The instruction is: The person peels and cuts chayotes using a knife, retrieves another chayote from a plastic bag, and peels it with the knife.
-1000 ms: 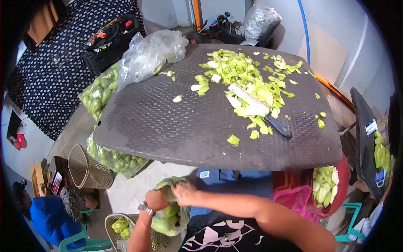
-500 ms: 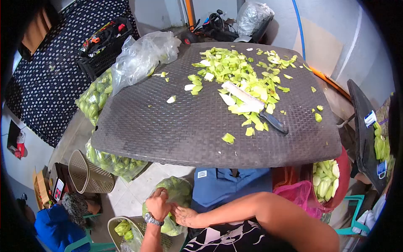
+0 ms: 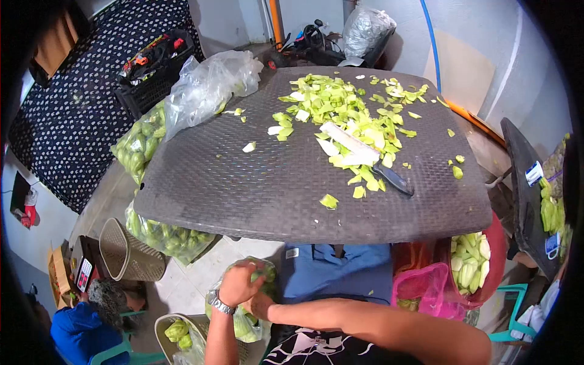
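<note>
Beside the wearer's lap, below the table's front edge, my left hand (image 3: 238,283), with a watch at its wrist, is closed on a clear plastic bag (image 3: 267,277) of green vegetables. Against it, lower and to the right, my right hand (image 3: 260,304) is closed on the same bag; its fingertips are partly hidden. The bag rests over a beige basket (image 3: 163,334). On the dark woven table (image 3: 243,188) lie green peelings and cut pieces (image 3: 340,103), with a knife (image 3: 392,177) resting on them, its handle towards the front right.
A red tub (image 3: 496,267) of peeled pieces and a pink mesh bag (image 3: 435,292) are at the right. Filled bags (image 3: 170,239) and an empty basket (image 3: 131,255) stand at the left. A person in blue (image 3: 82,331) sits at lower left; another table (image 3: 523,188) is at far right.
From a second ago, both hands have shifted slightly right at the bag and closed together over its gathered top. The head view has moved a little. The knife and peelings lie as before.
</note>
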Demonstrator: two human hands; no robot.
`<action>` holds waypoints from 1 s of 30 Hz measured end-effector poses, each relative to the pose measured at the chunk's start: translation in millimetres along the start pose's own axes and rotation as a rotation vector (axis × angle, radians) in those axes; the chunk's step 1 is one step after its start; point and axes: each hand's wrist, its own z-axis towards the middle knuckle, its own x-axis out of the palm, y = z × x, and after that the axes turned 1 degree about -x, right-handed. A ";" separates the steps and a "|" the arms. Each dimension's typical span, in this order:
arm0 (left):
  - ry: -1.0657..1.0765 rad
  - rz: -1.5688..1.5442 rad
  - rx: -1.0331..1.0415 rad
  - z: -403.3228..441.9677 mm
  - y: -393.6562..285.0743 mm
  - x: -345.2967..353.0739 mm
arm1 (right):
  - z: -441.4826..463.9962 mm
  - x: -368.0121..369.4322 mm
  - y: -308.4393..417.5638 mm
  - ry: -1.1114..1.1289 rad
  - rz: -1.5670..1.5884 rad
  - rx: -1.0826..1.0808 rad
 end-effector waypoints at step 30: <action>-0.460 0.074 -0.466 -136.7 113.6 59.7 | -57.2 -82.4 36.6 0.167 0.029 -0.159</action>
